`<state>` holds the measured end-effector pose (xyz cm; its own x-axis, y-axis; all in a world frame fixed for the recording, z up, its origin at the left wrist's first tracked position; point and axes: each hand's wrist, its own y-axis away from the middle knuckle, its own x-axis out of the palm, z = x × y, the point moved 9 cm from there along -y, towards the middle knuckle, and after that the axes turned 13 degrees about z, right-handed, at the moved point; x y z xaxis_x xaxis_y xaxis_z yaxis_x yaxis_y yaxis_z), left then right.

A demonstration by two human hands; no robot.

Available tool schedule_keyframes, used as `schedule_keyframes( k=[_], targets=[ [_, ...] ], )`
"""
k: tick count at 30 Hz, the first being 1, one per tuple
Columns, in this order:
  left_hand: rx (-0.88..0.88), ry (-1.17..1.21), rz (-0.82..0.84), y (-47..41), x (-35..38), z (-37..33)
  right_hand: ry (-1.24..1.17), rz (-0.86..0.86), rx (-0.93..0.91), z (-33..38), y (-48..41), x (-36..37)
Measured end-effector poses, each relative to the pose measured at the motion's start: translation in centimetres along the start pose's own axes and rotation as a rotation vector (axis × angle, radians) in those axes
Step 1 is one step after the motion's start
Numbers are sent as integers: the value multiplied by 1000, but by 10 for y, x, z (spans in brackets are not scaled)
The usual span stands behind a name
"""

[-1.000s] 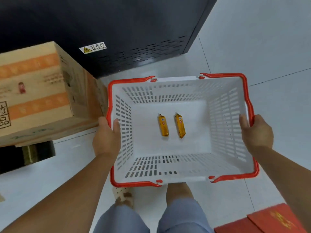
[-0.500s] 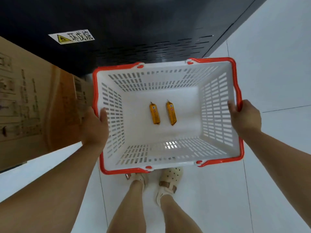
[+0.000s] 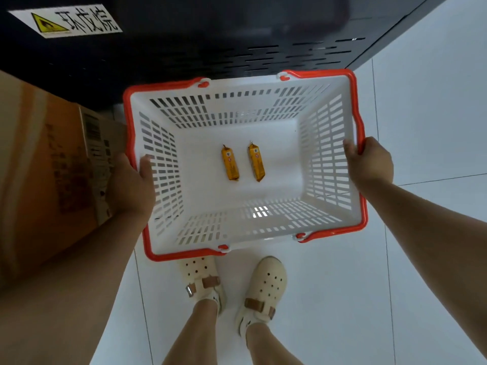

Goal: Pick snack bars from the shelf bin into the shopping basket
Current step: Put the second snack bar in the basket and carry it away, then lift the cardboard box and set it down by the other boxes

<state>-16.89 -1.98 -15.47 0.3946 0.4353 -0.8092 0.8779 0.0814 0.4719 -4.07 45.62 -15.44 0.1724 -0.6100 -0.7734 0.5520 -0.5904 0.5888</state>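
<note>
1. Nearest, at the bottom of the view: two bare legs and a pair of cream perforated clogs (image 3: 264, 285) with brown straps, planted on the pale floor tiles (image 3: 434, 122).
2. Just beyond the clogs, held up above the tiles: a white slotted shopping basket (image 3: 184, 256), opening upward, red handles folded down along its rim.
3. On the basket's left rim: the left hand (image 3: 131, 188), thumb hooked over the edge onto the inner wall, the other fingers hidden outside, clamped on the basket.
4. On the right rim, slightly farther away: the right hand (image 3: 369, 164), thumb inside and fingers wrapped round the red handle, likewise gripping the basket.
5. On the basket's bottom, about the middle: two snack bars in orange-yellow wrappers, the left bar (image 3: 230, 164) and the right bar (image 3: 256, 163), flat, side by side, lengthwise near to far, a bare gap between them, well clear of every wall.
6. Left of the basket, just beside the left hand: a brown cardboard box (image 3: 52, 167), blurred, barcode and print on its right face.
7. Farthest: a dark cabinet (image 3: 210, 48) with rows of vent slots, and on its far left a white label (image 3: 71, 21) with a yellow warning triangle.
</note>
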Motion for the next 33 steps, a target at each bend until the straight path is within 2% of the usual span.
schedule_keyframes(
  k=[8, 13, 15, 18, 20, 24, 28, 33],
  targets=[
    [-23, 15, -19, -8, 5, -3, 22, -18, 8, 0, -5, 1],
    [-145, 1, 162, -6, 3, -6, -88, 131, 130, 7, 9, 0],
    [-133, 6, 167, 4, -14, -15, -138, 79, 154, 25, 29, -18],
    [34, 64, 128, 37, -60, -52, -142, 53, 48, 75, 71, -41],
    [179, 126, 149, 71, -97, -82, -174, 131, -71, 118, 107, -43],
    [345, 185, 121, 139, -199, -106, -192, 242, -251, 205, 193, -41],
    [287, 273, -20, 180, -313, -69, -222, 361, -367, 294, 283, -34],
    [74, 195, -165, 156, -418, 65, -258, 469, -456, 392, 363, -14]
  ],
)
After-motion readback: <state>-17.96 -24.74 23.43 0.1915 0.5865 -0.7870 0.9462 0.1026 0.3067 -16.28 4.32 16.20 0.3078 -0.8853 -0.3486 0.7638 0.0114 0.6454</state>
